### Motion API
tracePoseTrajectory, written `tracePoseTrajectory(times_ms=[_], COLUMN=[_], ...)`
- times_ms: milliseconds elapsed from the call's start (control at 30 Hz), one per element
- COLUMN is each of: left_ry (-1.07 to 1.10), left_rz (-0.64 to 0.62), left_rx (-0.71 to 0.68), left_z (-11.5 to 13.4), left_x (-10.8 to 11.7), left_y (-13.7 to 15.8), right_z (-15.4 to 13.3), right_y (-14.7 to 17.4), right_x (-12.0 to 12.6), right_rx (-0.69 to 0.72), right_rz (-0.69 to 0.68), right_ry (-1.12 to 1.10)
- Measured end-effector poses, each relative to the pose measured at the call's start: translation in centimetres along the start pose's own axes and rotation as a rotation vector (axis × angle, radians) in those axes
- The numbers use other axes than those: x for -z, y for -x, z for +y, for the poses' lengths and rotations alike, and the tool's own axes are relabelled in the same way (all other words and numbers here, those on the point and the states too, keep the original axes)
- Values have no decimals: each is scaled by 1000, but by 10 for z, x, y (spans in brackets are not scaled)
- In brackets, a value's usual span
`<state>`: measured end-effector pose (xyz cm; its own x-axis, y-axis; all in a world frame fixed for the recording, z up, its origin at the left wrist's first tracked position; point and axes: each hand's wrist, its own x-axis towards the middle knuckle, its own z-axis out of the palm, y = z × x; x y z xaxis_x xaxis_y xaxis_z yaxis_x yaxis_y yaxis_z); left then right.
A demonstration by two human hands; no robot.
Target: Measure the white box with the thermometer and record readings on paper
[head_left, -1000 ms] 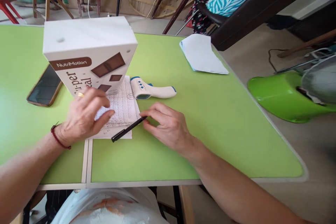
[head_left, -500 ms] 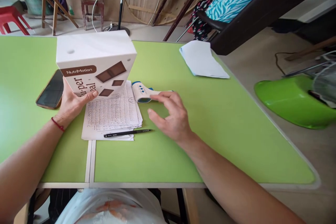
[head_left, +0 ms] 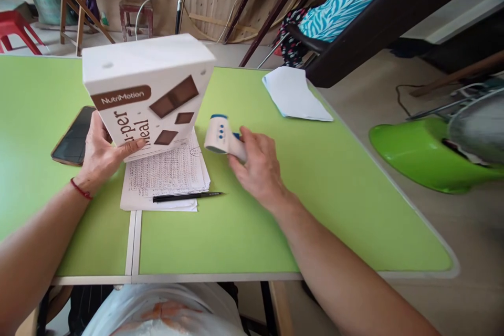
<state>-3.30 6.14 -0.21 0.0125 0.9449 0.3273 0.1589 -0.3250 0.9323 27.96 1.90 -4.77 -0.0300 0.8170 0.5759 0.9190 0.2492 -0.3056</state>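
My left hand point(head_left: 103, 142) grips the lower left of a white NutriMotion carton point(head_left: 137, 110), thumb across its printed front. The carton stands tilted above a stack of handwritten papers point(head_left: 165, 176) and hides their far part. In my right hand point(head_left: 258, 168) is a white and blue infrared thermometer point(head_left: 220, 135), its handle wrapped by my fingers and its head pointing left and away from me. A black pen point(head_left: 187, 197) lies across the near edge of the papers. Left of the carton a dark phone point(head_left: 73, 136) rests on the table, partly behind my hand.
The green table point(head_left: 334, 210) has a metal seam near the papers. Blank white sheets point(head_left: 293, 94) lie at its far right. Beyond the right edge sits a bright green plastic object point(head_left: 409, 155). A wooden chair point(head_left: 136, 2) and a red stool point(head_left: 19, 29) stand behind.
My right hand has closed around the thermometer's handle and turned it more upright, off its earlier lying position. The carton, still in my left hand, has tilted and come slightly nearer.
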Motion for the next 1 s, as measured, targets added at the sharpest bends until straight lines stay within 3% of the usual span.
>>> tracePoseTrajectory(times_ms=[133,167,233,333,500,767,1000], left_ry=[68,99,116,57,-19,4,-26], left_rz=[-18,-46,-104,-153,-216,-263,-303], left_rx=[31,61,131,197,230,208,188], left_z=[8,10,13,18,24,28,29], left_x=[-9,-12,-16,-21,-23,-30,-30], left_y=[10,13,18,23,30,34,33], right_z=[-35,-46,-68,-86,-89,-84,-83], right_y=[2,5,13,23,22,25,27], right_x=[29,37,48,54,54,52,48], right_rx=[-138,-145,-178,-325,-404,-268,-274], right_rz=[205,171,-66,-295,-304,-394,-404], right_ry=[-589,-793,-1131,-1364,-1480,-1449,-1422])
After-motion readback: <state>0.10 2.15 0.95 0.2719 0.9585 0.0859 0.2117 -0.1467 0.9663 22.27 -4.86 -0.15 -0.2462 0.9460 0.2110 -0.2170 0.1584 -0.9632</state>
